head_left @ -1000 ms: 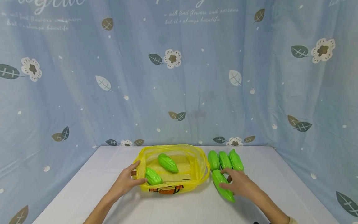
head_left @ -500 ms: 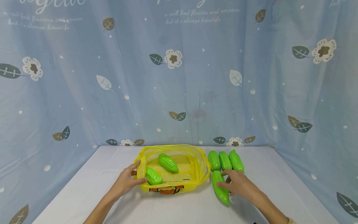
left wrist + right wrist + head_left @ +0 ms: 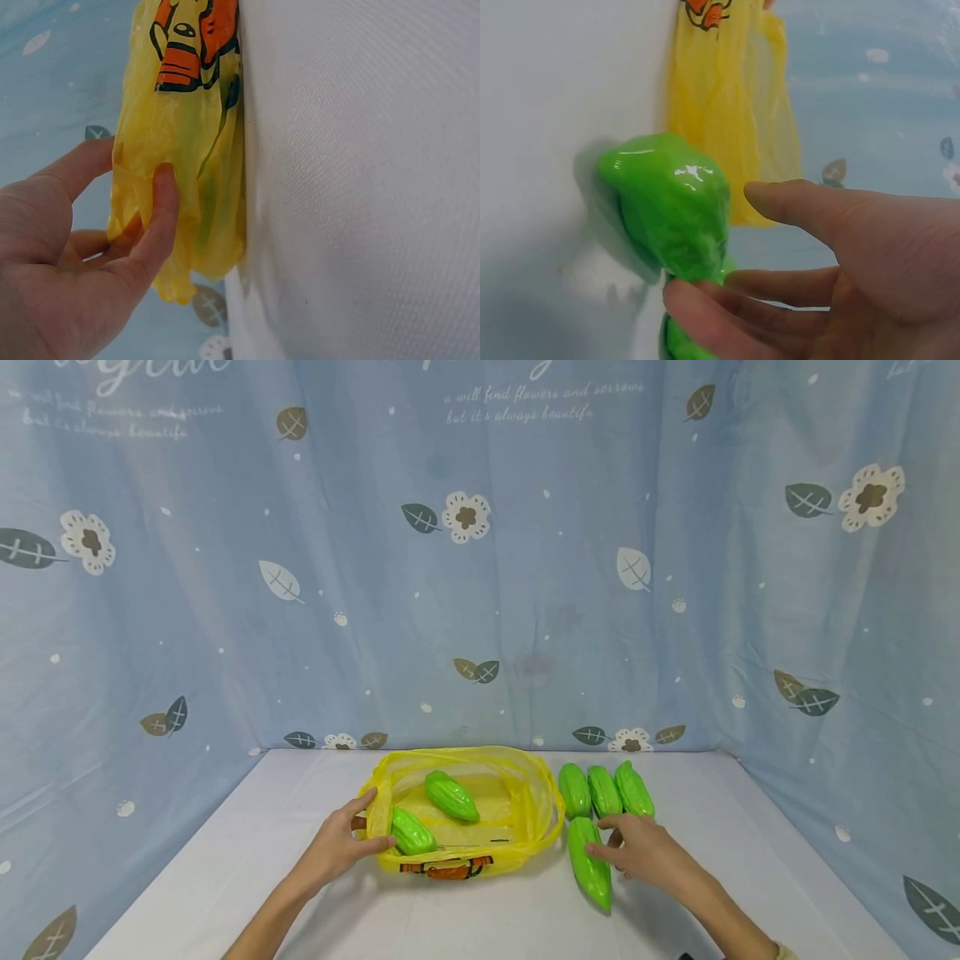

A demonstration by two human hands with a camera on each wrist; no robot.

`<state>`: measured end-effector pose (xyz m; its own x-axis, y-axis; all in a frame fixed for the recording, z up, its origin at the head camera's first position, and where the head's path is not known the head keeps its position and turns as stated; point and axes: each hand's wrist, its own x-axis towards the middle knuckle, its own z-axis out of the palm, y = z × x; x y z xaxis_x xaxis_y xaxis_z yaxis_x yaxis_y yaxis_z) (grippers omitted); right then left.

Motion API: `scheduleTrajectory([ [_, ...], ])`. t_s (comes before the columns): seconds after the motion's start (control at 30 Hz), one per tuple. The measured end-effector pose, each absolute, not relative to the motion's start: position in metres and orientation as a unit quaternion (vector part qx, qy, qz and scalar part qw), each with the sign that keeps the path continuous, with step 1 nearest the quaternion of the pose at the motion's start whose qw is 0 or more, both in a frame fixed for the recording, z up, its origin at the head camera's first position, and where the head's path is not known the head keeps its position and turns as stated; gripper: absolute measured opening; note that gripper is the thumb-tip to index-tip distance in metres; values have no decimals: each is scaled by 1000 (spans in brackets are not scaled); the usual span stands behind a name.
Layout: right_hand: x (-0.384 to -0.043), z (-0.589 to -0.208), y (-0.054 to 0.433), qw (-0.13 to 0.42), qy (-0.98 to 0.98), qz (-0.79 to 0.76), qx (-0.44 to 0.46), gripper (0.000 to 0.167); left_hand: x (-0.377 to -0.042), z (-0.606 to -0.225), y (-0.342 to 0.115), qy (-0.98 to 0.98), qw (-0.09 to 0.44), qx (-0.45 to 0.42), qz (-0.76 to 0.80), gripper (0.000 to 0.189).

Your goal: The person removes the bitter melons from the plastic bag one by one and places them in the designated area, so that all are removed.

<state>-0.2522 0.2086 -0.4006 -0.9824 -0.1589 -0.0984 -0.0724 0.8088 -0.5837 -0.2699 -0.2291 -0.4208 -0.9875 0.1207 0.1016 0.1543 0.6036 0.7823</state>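
Note:
My left hand (image 3: 337,843) holds the left rim of a yellow plastic bag (image 3: 517,862), thumb in front and fingers behind in the left wrist view. The bag stands with its mouth spread, and two glossy green ridged gourds lie inside: one toward the back (image 3: 452,796), one at the left (image 3: 412,832). My right hand (image 3: 645,856) is beside a green gourd (image 3: 588,868) lying on the table. In the right wrist view, the thumb is apart from this gourd (image 3: 671,199), with the fingers close to its near end; contact is unclear.
Behind the gourd near my right hand, three more green gourds lie in a row: a left one (image 3: 574,790), a middle one (image 3: 604,791) and a right one (image 3: 634,789). A white cloth covers the table (image 3: 420,918). A patterned blue curtain (image 3: 375,610) encloses the back and sides.
The front right gourd has turned and slid slightly toward me, its near tip swinging left. My right thumb and fingers have loosened around it. My left hand and the bag stay put.

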Motion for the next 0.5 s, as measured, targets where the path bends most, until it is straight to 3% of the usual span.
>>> scheduleTrajectory([
  [0.5,-261,-379,191,-6,970,-226,-90,44,-270,-420,-229,-892,17,-79,-445,92],
])
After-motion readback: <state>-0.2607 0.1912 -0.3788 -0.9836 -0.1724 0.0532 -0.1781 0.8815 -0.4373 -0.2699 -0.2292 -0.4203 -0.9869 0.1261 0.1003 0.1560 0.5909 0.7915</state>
